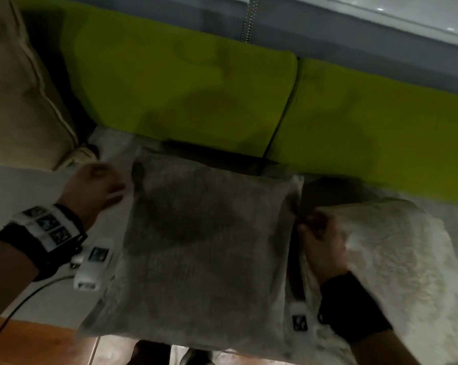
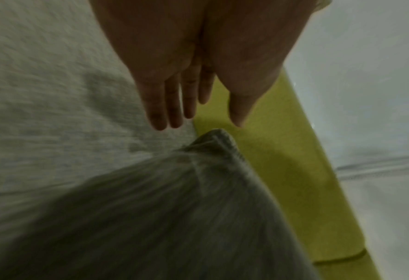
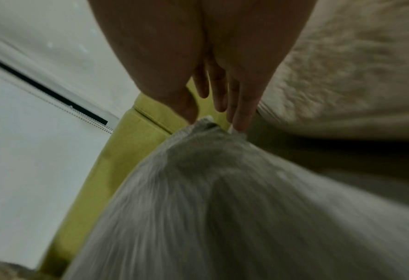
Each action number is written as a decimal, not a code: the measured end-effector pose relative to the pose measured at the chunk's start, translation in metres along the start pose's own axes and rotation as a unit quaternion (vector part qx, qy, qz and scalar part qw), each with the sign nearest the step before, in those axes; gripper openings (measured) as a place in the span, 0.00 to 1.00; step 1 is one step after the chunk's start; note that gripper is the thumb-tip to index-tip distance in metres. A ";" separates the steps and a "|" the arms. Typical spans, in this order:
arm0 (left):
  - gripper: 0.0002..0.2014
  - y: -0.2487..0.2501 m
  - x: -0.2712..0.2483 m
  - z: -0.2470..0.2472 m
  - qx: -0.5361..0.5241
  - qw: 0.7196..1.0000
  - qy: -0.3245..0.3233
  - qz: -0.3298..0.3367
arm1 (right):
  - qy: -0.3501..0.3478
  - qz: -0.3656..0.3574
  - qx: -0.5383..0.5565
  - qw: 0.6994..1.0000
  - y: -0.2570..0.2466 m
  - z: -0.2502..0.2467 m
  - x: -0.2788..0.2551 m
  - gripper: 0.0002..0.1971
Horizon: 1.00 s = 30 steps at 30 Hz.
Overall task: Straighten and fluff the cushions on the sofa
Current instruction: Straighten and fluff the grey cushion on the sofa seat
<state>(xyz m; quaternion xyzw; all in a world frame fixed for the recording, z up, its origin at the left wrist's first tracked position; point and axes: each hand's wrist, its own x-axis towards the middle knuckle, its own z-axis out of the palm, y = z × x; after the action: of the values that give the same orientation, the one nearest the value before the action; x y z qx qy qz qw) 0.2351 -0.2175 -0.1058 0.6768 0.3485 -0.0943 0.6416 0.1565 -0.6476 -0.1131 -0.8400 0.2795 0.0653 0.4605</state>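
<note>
Head view puts the cushion (image 1: 209, 246) just before the green back (image 1: 185, 88), soft and light by its look, so work it by the corners: your right hand (image 1: 320, 248) pinches one at the fingertips, your left hand (image 1: 93, 188) hovers straight-fingered just off the other, gripping nothing.

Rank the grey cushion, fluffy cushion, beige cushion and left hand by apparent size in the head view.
1. grey cushion
2. fluffy cushion, cropped by the frame
3. beige cushion, also cropped
4. left hand
</note>
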 end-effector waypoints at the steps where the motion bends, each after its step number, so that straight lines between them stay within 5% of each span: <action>1: 0.20 -0.010 -0.004 -0.006 0.042 0.998 -0.026 -0.031 | -0.033 0.017 0.012 0.999 0.003 0.003 -0.021 0.26; 4: 0.47 -0.049 -0.015 -0.018 0.193 0.962 -0.148 -0.123 | -0.121 0.101 0.009 0.987 0.028 0.022 -0.056 0.52; 10: 0.50 -0.068 -0.034 -0.002 0.141 0.957 -0.224 -0.120 | -0.139 0.166 0.021 0.976 0.019 0.039 -0.065 0.73; 16: 0.40 -0.011 -0.039 -0.015 0.110 0.967 -0.227 -0.040 | -0.130 0.187 0.073 0.971 -0.025 0.032 -0.064 0.62; 20: 0.22 0.041 -0.030 -0.012 0.095 0.974 -0.202 0.045 | -0.111 0.079 0.142 0.980 -0.069 0.014 -0.045 0.61; 24: 0.44 0.082 -0.016 0.011 0.142 0.941 -0.221 0.215 | -0.051 -0.047 0.210 0.975 -0.107 0.008 -0.021 0.40; 28: 0.65 0.080 0.023 0.032 0.185 0.894 -0.274 0.303 | 0.032 -0.115 0.210 0.970 -0.121 0.008 -0.002 0.48; 30: 0.71 0.073 0.032 0.041 0.200 0.887 -0.294 0.295 | 0.035 -0.106 0.216 0.970 -0.115 0.006 0.007 0.66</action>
<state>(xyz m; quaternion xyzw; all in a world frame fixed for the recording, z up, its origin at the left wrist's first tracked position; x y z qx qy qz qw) 0.3150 -0.2400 -0.0717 0.8039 -0.0978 -0.1629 0.5636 0.2240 -0.5971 -0.0341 -0.7470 0.2122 -0.0755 0.6255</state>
